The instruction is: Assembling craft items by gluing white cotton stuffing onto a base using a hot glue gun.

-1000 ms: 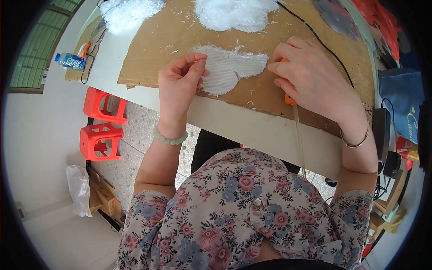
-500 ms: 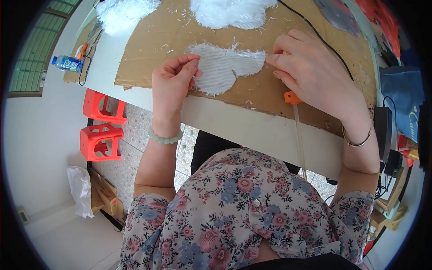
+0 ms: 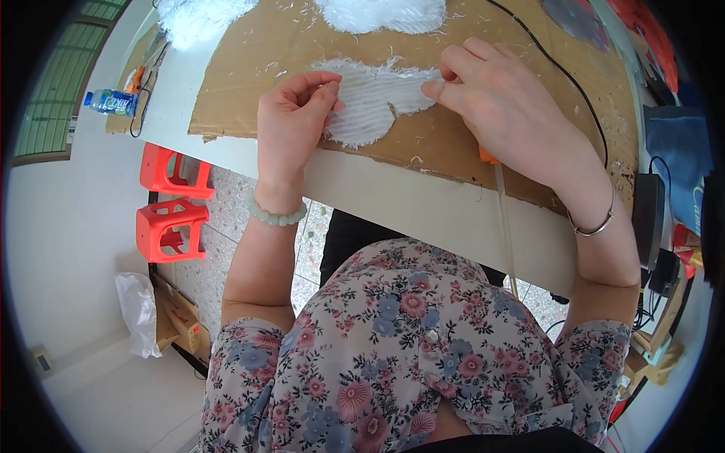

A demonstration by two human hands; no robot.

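- A white ribbed, fluffy fabric piece (image 3: 370,98) with fringed edges is laid flat on a brown cardboard sheet (image 3: 249,75), which rests on a pale table (image 3: 423,204).
- The left hand (image 3: 291,124) is closed in a pinch: thumb and forefinger are pressed together on the left edge of the fabric piece.
- The right hand (image 3: 502,106) is set at the right end of the same piece, its fingertips drawn together on the edge there; whether the cloth is truly clamped or only pressed down cannot be told.
- A tool with an orange part and a long pale shaft (image 3: 502,219) is partly hidden under the right hand and is seen running off the near table edge; its kind cannot be made out.
- Two further white fluffy pieces (image 3: 385,13) are seen at the far edge of the cardboard, and white fibre scraps (image 3: 287,57) are scattered over the sheet.
- Judging by those pieces and scraps, some shaping work is taken as already done; the piece in hand is judged to be midway, with its edges ragged in places.
- A black cable (image 3: 563,75) is run across the cardboard on the right.
- A small plastic bottle (image 3: 109,102) is lying at the far left of the table, and two red plastic stools (image 3: 172,200) are stacked on the floor below.
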